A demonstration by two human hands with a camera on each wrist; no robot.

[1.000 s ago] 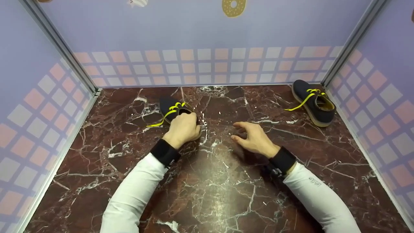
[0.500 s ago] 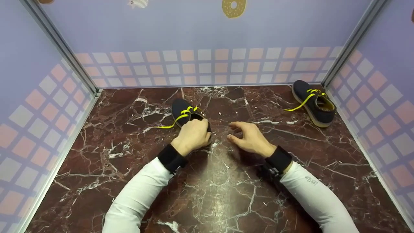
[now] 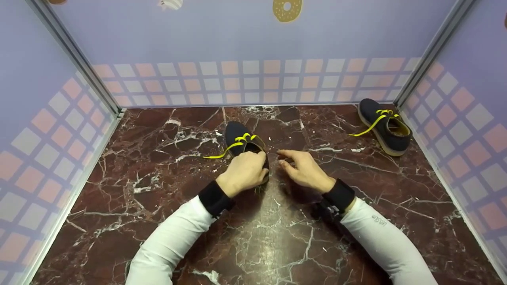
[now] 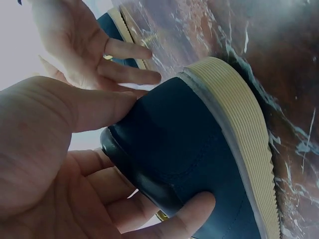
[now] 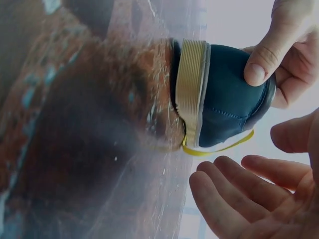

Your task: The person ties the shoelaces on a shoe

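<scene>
A dark navy shoe (image 3: 236, 134) with yellow laces stands near the middle of the marbled surface, its toe pointing away and to the left. My left hand (image 3: 245, 170) grips its heel collar. In the left wrist view the thumb presses the back of the heel (image 4: 164, 129), above a cream ridged sole (image 4: 239, 119), and the fingers curl at the opening. My right hand (image 3: 305, 168) hovers just right of the heel, fingers loosely bent and holding nothing. The right wrist view shows its spread fingers (image 5: 249, 191) beside the shoe, apart from it.
A matching navy shoe (image 3: 382, 126) with yellow laces stands at the back right corner, toe pointing away. Patterned panels (image 3: 253, 81) wall the back and both sides. White specks are scattered on the marbled surface (image 3: 158, 221).
My left hand has moved the shoe to the right, toward the middle. My right hand has shifted slightly left, closer to the heel. The other shoe has stayed in place.
</scene>
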